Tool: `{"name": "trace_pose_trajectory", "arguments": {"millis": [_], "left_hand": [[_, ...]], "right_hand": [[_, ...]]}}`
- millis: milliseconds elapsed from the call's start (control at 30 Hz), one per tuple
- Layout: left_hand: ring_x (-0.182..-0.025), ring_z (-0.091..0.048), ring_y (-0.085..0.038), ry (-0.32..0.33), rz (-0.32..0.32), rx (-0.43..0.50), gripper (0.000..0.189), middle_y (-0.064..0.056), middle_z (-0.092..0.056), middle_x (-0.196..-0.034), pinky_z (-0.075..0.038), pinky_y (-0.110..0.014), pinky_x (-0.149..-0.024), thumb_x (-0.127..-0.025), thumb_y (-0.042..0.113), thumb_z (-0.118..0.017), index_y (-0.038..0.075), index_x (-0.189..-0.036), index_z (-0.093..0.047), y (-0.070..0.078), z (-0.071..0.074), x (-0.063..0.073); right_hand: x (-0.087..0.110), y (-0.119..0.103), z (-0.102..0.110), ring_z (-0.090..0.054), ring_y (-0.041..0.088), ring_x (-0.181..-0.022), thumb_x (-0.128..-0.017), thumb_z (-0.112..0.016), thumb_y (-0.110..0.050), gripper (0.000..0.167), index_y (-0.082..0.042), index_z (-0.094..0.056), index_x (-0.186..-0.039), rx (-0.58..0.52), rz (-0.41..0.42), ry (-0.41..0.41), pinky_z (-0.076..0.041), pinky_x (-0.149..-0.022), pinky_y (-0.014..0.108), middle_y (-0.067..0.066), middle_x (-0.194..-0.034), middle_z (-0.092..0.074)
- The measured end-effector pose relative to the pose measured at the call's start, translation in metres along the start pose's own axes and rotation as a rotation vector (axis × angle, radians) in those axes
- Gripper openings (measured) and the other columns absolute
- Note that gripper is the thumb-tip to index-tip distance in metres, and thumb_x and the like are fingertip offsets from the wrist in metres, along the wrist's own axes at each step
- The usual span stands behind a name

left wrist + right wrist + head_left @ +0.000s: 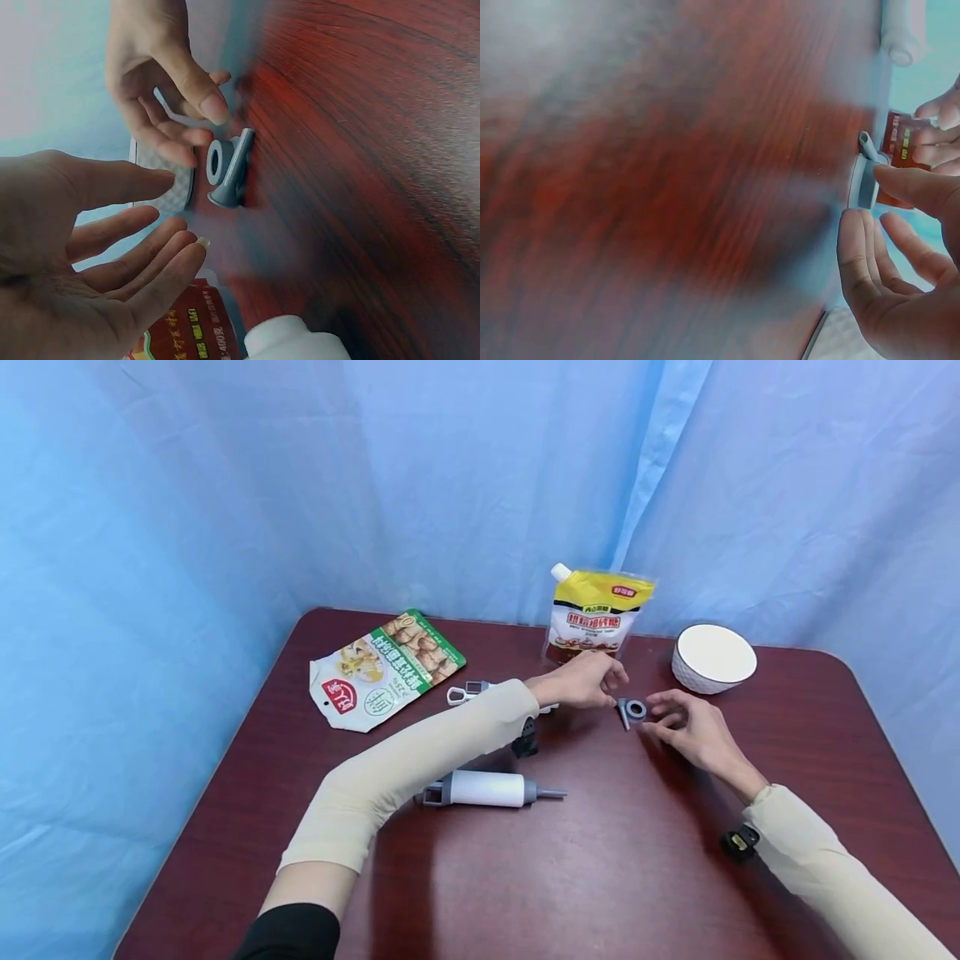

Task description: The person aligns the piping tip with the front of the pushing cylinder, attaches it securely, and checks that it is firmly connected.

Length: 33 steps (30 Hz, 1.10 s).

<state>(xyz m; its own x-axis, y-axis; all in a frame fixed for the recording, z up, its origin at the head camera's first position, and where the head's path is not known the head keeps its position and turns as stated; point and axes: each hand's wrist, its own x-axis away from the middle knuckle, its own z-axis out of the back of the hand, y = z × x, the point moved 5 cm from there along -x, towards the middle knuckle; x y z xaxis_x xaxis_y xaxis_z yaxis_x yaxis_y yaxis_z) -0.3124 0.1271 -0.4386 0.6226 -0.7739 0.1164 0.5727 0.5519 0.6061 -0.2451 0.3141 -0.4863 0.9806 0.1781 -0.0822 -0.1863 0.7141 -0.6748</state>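
Note:
A small grey nozzle (623, 716) with a flared end and a grey ring (642, 710) lie side by side on the table, between the two hands. My left hand (583, 682) hovers just left of the nozzle, fingers spread and slightly bent, holding nothing. From the right, my right hand (696, 732) reaches in with thumb and fingers parted around a gap. Its fingertips are close beside the ring, and in the right wrist view the thumb (907, 187) overlaps the ring's edge. The left wrist view shows the nozzle (235, 172) leaning in front of the ring.
A white tube (487, 788) with grey ends lies nearer me. Another white and grey part (467, 692) is partly hidden behind my left forearm. A spouted pouch (596, 618) stands at the back, a white bowl (697, 678) right of it. A flat food bag (386, 672) lies left.

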Motion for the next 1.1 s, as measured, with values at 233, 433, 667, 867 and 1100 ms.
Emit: {"name": "trace_pose_trajectory", "arguments": {"millis": [233,433,667,867,1100], "left_hand": [[-0.114,-0.069,-0.017,-0.008,0.033,-0.063,0.039,-0.01,-0.074,-0.124,-0.052,-0.021,-0.095,-0.097,0.013,-0.072,0.003,-0.134,-0.068,0.001,-0.01,-0.012],[-0.111,-0.07,-0.016,0.014,0.057,-0.074,0.036,-0.008,-0.077,-0.12,-0.052,-0.02,-0.094,-0.097,0.014,-0.071,0.004,-0.131,-0.07,-0.005,-0.015,-0.02],[-0.11,-0.069,-0.014,0.009,0.047,-0.09,0.032,-0.006,-0.076,-0.12,-0.052,-0.02,-0.094,-0.1,0.015,-0.068,0.006,-0.13,-0.071,-0.004,-0.023,-0.024],[-0.107,-0.068,-0.012,0.011,0.036,-0.124,0.032,-0.005,-0.075,-0.118,-0.052,-0.02,-0.092,-0.099,0.014,-0.067,0.006,-0.13,-0.072,-0.001,-0.027,-0.024],[-0.097,-0.065,-0.009,-0.002,0.04,-0.144,0.03,-0.003,-0.074,-0.11,-0.05,-0.017,-0.085,-0.097,0.011,-0.067,0.009,-0.126,-0.073,0.0,-0.031,-0.023]], "right_hand": [[-0.009,0.0,-0.004,-0.072,0.003,-0.073,-0.089,-0.084,-0.014,0.038,-0.002,-0.072,-0.122,0.034,0.017,-0.012,-0.048,-0.064,0.013,0.02,-0.109,-0.077],[-0.011,0.0,-0.006,-0.071,0.005,-0.07,-0.088,-0.085,-0.017,0.034,-0.002,-0.074,-0.117,0.06,0.024,0.0,-0.048,-0.061,0.016,0.018,-0.102,-0.078],[-0.006,0.002,-0.005,-0.072,0.01,-0.072,-0.087,-0.086,-0.019,0.032,-0.002,-0.071,-0.11,0.046,0.0,0.004,-0.05,-0.062,0.016,0.018,-0.098,-0.077],[-0.004,0.002,-0.004,-0.072,0.011,-0.074,-0.085,-0.087,-0.017,0.033,-0.001,-0.07,-0.109,0.068,0.013,0.024,-0.05,-0.064,0.013,0.018,-0.097,-0.076],[-0.004,-0.002,-0.006,-0.072,0.012,-0.073,-0.085,-0.087,-0.014,0.032,0.0,-0.073,-0.11,0.096,0.053,0.028,-0.05,-0.065,0.013,0.016,-0.095,-0.077]]}}
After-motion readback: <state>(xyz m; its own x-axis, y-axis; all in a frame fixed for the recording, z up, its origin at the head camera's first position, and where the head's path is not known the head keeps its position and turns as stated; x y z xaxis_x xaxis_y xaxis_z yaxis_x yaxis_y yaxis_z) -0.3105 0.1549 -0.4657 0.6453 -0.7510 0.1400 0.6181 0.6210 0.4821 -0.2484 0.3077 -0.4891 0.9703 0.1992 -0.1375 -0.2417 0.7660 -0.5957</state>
